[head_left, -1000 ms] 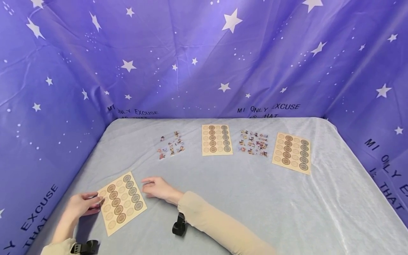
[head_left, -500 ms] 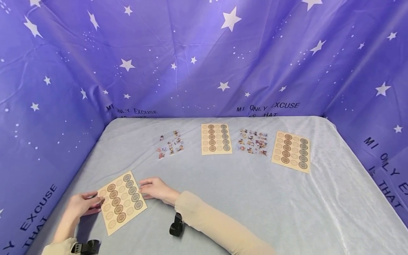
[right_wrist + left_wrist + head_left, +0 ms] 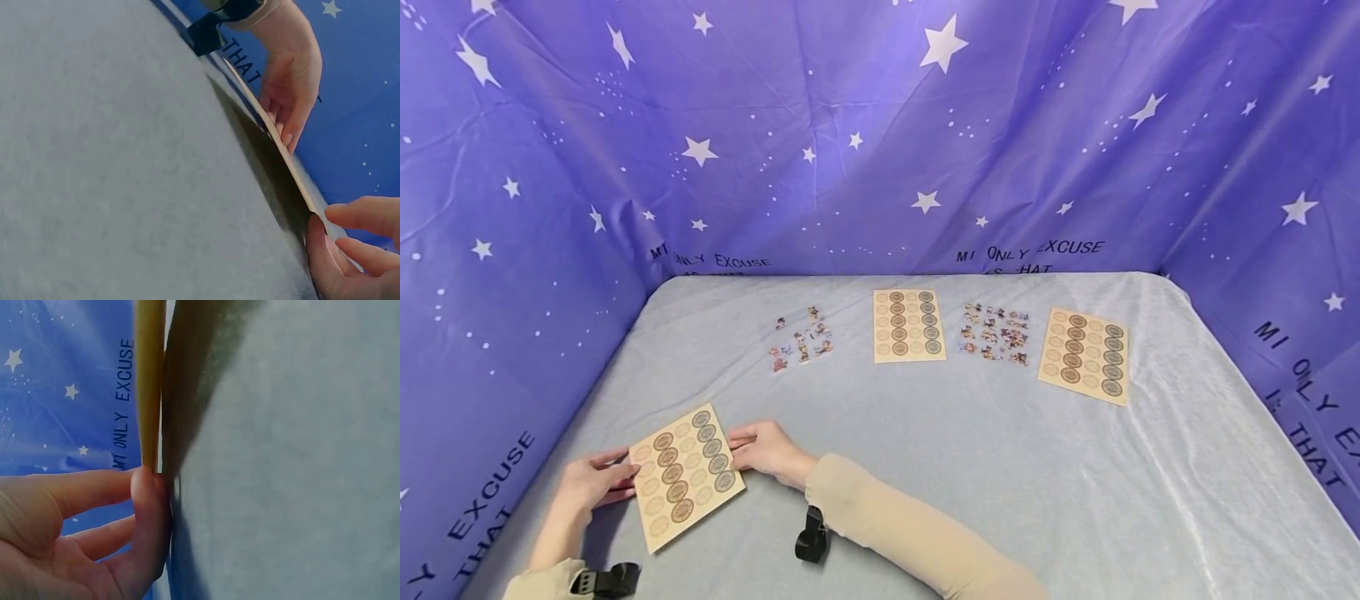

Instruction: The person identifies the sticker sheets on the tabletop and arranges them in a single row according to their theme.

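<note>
A cream sheet of round stickers (image 3: 688, 477), with columns of brown, grey and pale circles, is held at an angle at the front left of the table. My left hand (image 3: 587, 485) pinches its left edge between thumb and fingers. On the opposite edge, my right hand (image 3: 772, 452) grips with thumb and fingertips. Seen edge-on in the right wrist view, the sheet (image 3: 284, 153) stands above a dark shadow on the cloth. The left wrist view shows the thumb and finger meeting at the sheet's edge (image 3: 150, 387).
Along the back lie a clear sheet of small figure stickers (image 3: 802, 348), a second cream sheet (image 3: 904, 356), another clear figure sheet (image 3: 996, 333) and a third cream sheet (image 3: 1082, 354). Grey-blue cloth (image 3: 955, 450) covers the table; purple starry curtains (image 3: 820, 100) enclose it.
My right hand has moved left from beside the sheet and taken hold of its right edge. The sheet has tilted slightly and lifted. The left hand has kept its grip.
</note>
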Available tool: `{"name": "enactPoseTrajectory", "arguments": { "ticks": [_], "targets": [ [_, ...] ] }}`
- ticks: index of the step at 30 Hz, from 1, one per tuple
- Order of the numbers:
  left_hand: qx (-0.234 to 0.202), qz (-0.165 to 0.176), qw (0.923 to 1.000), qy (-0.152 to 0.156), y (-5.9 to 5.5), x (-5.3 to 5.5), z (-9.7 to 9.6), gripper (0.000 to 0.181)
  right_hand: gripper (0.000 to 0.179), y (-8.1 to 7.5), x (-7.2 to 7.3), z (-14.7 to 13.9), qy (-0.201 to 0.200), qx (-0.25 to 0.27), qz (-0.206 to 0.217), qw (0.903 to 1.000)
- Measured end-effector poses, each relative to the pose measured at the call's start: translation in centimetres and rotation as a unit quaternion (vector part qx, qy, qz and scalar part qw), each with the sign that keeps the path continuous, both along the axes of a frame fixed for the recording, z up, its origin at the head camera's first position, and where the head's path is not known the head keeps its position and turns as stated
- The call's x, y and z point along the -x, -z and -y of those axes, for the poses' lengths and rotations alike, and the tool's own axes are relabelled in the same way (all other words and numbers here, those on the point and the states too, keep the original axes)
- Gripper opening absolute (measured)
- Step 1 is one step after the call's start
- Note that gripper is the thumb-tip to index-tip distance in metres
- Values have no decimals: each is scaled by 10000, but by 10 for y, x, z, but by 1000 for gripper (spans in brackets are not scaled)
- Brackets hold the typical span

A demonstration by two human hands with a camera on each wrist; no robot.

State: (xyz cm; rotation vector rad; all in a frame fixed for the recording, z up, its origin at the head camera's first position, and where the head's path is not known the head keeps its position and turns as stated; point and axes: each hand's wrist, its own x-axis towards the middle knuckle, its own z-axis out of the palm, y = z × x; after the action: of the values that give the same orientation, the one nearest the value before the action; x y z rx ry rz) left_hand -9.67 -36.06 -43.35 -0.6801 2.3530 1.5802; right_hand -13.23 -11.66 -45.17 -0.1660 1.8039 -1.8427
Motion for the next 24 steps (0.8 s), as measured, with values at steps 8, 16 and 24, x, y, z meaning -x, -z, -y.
{"name": "enactPoseTrajectory", "arguments": {
  "ticks": [8, 16, 24],
  "targets": [
    [-514, -193, 9985, 35, 4, 3, 6, 65, 42, -4, -4, 1, 277, 60, 246, 9993],
    [-1019, -426, 9932, 366, 5, 20, 7, 36, 39, -5, -6, 0, 744, 146, 243, 9968],
    [-790, -849, 9914, 599, 10, 43, 9, 37, 36, -6, -3, -1, 1091, 305, 81, 9935]
  ]
}}
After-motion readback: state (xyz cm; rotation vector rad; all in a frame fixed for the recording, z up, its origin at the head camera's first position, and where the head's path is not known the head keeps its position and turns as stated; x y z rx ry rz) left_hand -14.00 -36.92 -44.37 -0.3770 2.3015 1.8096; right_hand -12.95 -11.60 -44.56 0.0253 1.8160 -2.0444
